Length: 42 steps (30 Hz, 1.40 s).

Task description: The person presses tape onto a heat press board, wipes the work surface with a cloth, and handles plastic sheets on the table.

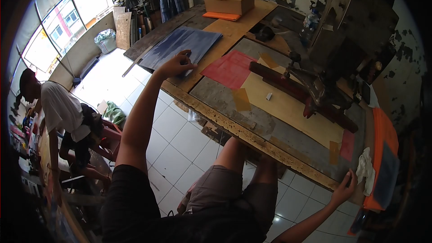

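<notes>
My left hand is over the near edge of a stack of blue sheets, with its fingers bent and apart. Whether its fingertips touch the top sheet I cannot tell. At the near right corner of the worktable, my right hand rests by the edge, half curled with a gap between thumb and fingers, close to a crumpled white cloth. Between my hands a red sheet and a long yellowish board lie on a grey plate, with a small white piece on the board.
A heavy metal press with a dark bar stands over the board. Brown tape marks its edge. A cardboard box sits at the back, orange material at the right. Another person bends over a bench at left.
</notes>
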Tool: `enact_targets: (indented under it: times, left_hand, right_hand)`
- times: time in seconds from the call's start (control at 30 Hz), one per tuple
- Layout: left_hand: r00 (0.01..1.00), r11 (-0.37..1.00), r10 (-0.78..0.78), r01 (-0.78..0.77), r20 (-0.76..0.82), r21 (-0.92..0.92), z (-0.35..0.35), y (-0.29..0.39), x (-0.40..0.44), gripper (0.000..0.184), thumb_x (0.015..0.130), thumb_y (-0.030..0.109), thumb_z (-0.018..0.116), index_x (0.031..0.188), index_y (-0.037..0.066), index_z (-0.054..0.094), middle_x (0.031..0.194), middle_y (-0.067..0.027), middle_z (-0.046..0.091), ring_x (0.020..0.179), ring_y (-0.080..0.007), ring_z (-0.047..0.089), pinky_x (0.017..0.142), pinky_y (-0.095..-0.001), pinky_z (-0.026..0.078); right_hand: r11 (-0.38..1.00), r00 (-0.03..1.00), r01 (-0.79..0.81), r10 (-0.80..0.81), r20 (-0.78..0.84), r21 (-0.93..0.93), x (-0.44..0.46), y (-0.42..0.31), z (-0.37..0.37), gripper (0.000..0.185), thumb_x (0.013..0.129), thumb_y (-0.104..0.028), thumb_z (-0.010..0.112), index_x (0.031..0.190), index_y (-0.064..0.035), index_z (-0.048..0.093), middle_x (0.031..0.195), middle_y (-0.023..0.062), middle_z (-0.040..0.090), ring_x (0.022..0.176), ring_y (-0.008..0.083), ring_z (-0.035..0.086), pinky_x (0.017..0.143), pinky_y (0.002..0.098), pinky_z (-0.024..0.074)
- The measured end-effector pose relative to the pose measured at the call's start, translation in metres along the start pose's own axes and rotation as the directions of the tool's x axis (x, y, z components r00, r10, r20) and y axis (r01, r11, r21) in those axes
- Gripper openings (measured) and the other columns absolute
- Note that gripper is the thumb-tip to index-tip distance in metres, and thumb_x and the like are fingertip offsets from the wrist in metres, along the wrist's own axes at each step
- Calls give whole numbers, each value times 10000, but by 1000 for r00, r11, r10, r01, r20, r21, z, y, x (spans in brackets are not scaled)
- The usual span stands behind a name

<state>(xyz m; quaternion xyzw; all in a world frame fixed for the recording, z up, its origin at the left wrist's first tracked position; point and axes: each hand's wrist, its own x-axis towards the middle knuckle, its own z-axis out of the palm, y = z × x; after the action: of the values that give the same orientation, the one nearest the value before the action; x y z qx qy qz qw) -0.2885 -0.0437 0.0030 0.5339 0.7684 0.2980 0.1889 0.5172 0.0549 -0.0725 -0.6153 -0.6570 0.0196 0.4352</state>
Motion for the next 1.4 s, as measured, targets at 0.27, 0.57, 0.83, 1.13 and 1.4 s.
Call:
enact_targets:
  times: [0.27, 0.57, 0.83, 1.13, 1.4]
  left_hand:
    - [997, 999, 23, -21, -78, 28, 6, -2, 3, 426, 959, 462, 798, 889, 51, 709, 1716, -165, 381, 1342, -258, 584, 1090, -362, 477]
    - [999, 999, 39, -38, -26, 26, -2, -3, 0, 477, 1011, 476, 729, 1121, 14, 773, 1736, -164, 360, 1487, -284, 483, 1207, -358, 376]
    - [997, 992, 16, -24, -69, -122, 1, -9, 0, 420, 1047, 393, 694, 1288, 51, 726, 1709, -108, 431, 1496, -251, 488, 1210, -352, 383]
    - [996, 981, 72, -80, -47, -179, -6, -7, -4, 337, 1093, 212, 604, 1397, 96, 694, 1688, -118, 460, 1498, -254, 498, 1218, -356, 404]
    - [991, 974, 135, -137, -21, -180, -11, -12, -3, 384, 1081, 143, 602, 1455, 73, 656, 1655, -145, 499, 1494, -255, 505, 1218, -351, 408]
  right_hand:
    - [1000, 1000, 1, -1, 2, -5, 1, 4, 0, 352, 1120, -290, 591, 1243, 10, 729, 1231, 139, 740, 1184, 296, 679, 1056, 421, 500]
    - [1000, 1000, 14, -14, 3, 9, 0, -3, -1, 349, 1117, -279, 593, 1240, 19, 727, 1220, 146, 743, 1174, 307, 682, 1054, 423, 500]
    - [1000, 1000, -3, 3, 4, -7, 1, -1, -1, 347, 1117, -281, 592, 1246, 13, 724, 1225, 142, 742, 1180, 301, 681, 1056, 422, 500]
    - [1000, 1000, -25, 25, 0, -10, 0, -4, 0, 362, 1121, -299, 586, 1248, 10, 726, 1228, 136, 742, 1183, 295, 682, 1056, 417, 501]
    - [1000, 1000, -11, 11, 4, -9, 1, -1, 0, 353, 1117, -291, 592, 1243, 10, 727, 1223, 135, 743, 1173, 295, 683, 1051, 415, 506]
